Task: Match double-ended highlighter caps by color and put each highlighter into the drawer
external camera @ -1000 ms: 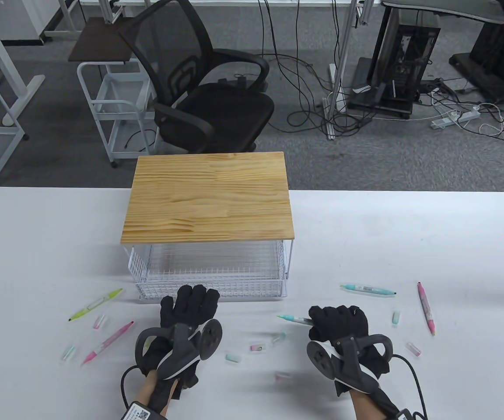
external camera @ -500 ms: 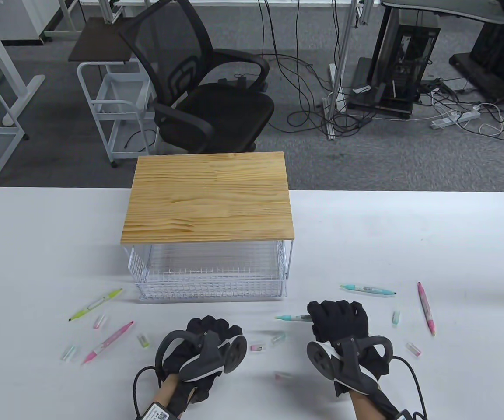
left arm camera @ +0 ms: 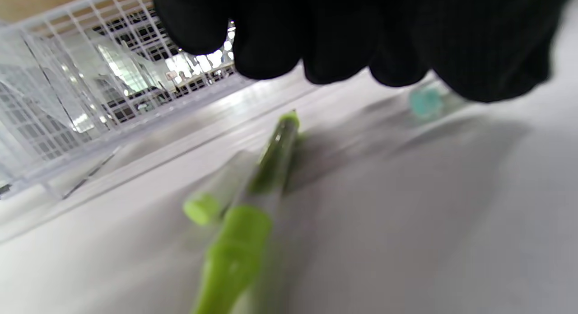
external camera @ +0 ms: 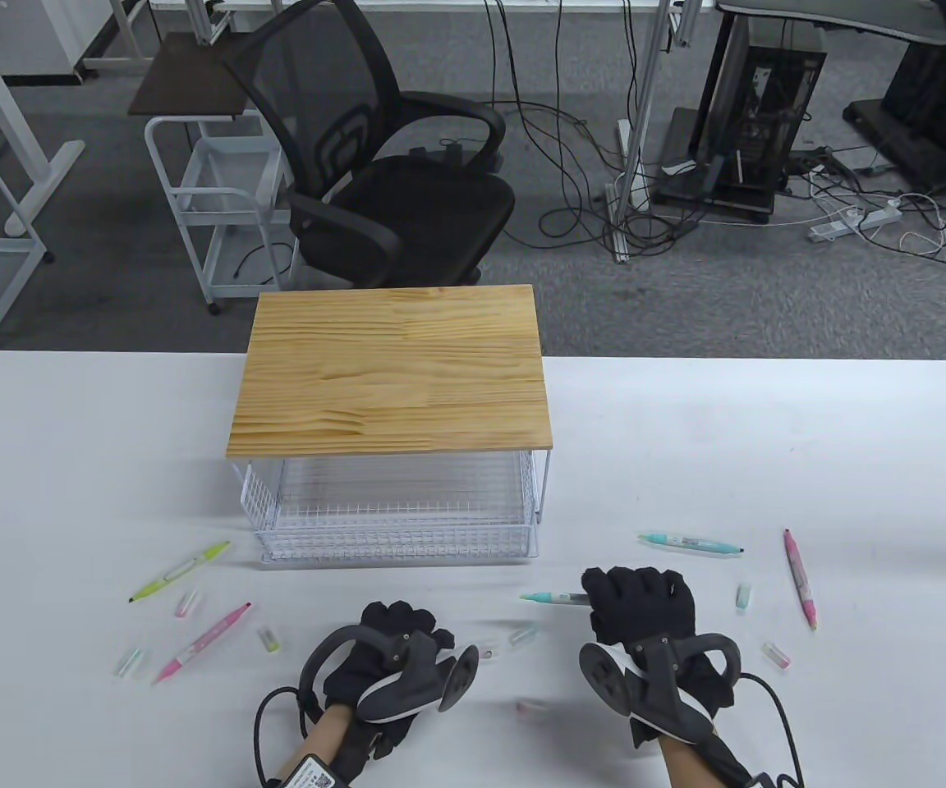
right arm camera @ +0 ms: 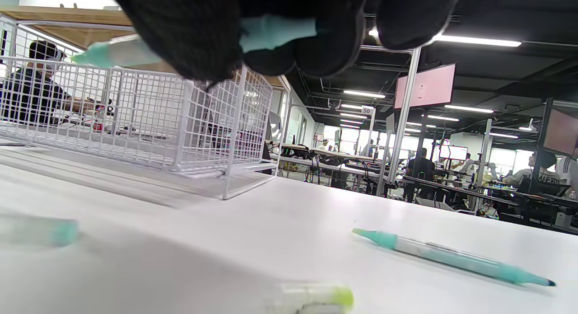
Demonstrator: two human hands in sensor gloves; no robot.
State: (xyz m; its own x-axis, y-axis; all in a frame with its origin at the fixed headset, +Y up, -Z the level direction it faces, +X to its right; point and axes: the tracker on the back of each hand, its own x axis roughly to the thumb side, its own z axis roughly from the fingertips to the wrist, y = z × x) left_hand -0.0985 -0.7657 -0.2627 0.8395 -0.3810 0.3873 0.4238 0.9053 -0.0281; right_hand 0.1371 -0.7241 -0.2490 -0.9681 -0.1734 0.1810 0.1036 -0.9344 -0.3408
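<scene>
The white wire-mesh drawer (external camera: 395, 525) under the wooden top (external camera: 391, 373) stands pulled out, nothing visible inside. The right hand (external camera: 641, 611) grips a teal double-ended highlighter (external camera: 551, 598); whether the curled left hand (external camera: 395, 648) holds anything, I cannot tell.

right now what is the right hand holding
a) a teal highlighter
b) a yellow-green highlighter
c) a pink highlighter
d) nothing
a) the right hand has its fingers curled round a teal highlighter, whose teal tip sticks out toward the left hand's side in the table view; the right wrist view shows the same teal barrel under the gloved fingers.
</scene>
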